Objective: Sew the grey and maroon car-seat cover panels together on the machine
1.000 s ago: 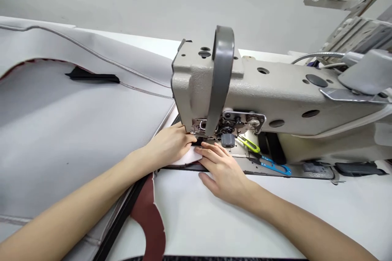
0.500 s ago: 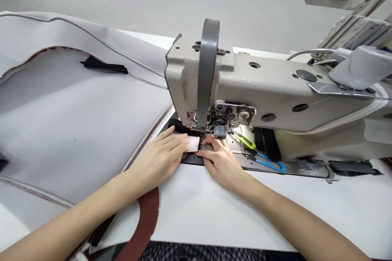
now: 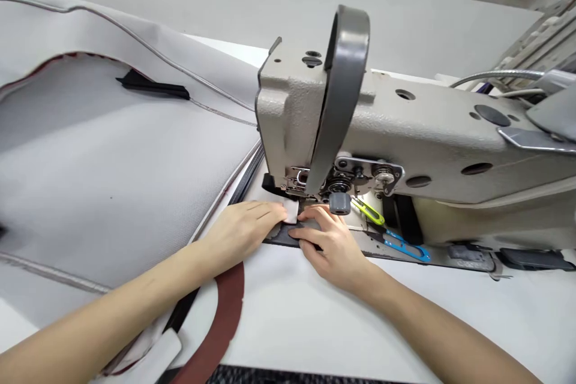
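Observation:
My left hand (image 3: 245,227) lies with fingers stretched out and pressed together on a small white piece of material (image 3: 291,212), at the needle area of a sewing machine (image 3: 306,102). Only the piece's right end shows past the fingertips. My right hand (image 3: 330,246) rests just right of it on the machine bed (image 3: 288,235), fingers bent and apart, fingertips beside the white edge. Whether they touch it I cannot tell. The needle is hidden behind the machine's lower parts.
Large grey fabric panels (image 3: 135,174) with piping spread across the left. Yellow-green thread snips (image 3: 369,211) and blue-handled snips (image 3: 407,246) lie right of my right hand. A dark red curved strip (image 3: 227,318) hangs over the table's front edge. A grey strap (image 3: 344,90) loops over the machine head.
The view has shifted, so the machine sits farther right. Less of the white piece shows past my left fingers. A white strip end has come into view at the lower left.

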A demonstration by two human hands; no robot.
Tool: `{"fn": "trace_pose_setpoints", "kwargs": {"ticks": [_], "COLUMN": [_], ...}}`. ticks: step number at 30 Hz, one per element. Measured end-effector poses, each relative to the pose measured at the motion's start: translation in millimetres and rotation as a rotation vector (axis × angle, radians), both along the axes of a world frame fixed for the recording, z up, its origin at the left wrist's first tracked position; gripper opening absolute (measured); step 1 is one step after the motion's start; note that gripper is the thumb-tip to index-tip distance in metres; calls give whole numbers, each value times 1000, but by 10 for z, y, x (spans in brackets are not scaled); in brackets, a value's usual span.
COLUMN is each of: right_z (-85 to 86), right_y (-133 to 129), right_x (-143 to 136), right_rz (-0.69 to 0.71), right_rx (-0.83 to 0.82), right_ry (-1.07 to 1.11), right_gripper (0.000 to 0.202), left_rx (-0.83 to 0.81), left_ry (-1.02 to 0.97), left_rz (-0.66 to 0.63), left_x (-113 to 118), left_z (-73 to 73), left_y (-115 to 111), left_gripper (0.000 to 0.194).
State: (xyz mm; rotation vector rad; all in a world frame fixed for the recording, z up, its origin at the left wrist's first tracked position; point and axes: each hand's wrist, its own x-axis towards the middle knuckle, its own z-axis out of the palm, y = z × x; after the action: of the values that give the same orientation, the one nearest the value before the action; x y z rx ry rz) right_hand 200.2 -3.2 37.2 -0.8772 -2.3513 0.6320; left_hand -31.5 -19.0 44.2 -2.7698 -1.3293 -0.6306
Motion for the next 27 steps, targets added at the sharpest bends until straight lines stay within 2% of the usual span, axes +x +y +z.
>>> {"fn": "trace_pose_setpoints", "kwargs": {"ticks": [3,6,11,16,19,23,25,27], "right_z": [17,44,82,36,-8,-27,-28,-29], "right_y": [-12,-24,-27,-37,-35,16,54,80], "right_x": [-15,-44,-74,-85,-88,-61,-42,-30], "right_rz": [33,67,36,29,28,33,-9,-65], "right_rx": [32,60,-7,27,62,5,-20,0], "right_ry": [87,42,-125,-129,-85,57,118,87], "right_gripper": [26,22,20,25,26,24,25,28], "left_rx": [-49,-96,-5,71,133,176,189,197], "left_ry": [-77,-127,-94,-30,19,132,177,205], "left_rz": [52,98,-37,-165,-177,-153,-132,-116], "left_x": [-2,-4,-49,-111,-106,-59,-40,-35], "left_z": [53,115,121,71,64,64,57,43], "left_y": [21,46,116,220,263,228,192,167], "left_gripper": [29,30,28,27,28,30,28,25]}}
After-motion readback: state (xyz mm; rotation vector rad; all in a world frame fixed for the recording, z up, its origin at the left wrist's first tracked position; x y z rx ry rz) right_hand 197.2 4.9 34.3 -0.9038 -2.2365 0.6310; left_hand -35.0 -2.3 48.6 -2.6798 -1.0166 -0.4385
